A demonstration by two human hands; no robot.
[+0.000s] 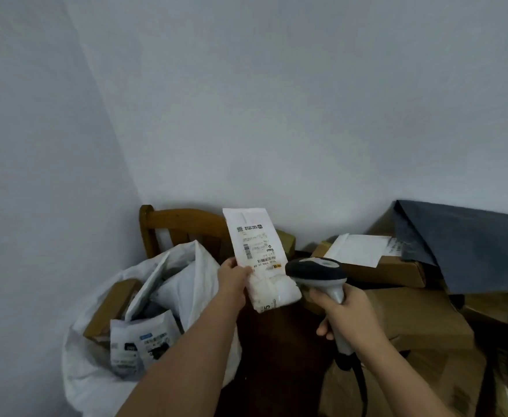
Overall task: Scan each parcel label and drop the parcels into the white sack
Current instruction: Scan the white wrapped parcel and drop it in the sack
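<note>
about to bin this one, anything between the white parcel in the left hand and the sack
Nothing visible does. The left hand holds the white padded parcel upright just right of the white woven sack's open mouth, which lies below and left, partly filled with parcels.

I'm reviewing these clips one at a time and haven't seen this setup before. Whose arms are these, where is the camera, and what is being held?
There is no machine here. A person wears a wide-angle camera on the head, so the single picture looks forward and down along their own two bare arms.

The left hand holds a white parcel upright by its edge, printed label facing the camera. The right hand grips the handle of a barcode scanner, its head close beside the parcel's lower right side.

At lower left stands the white sack, open, with several parcels already inside. A wooden chair stands behind it against the wall. To the right lie cardboard boxes, a white envelope and a dark grey bag.
</note>
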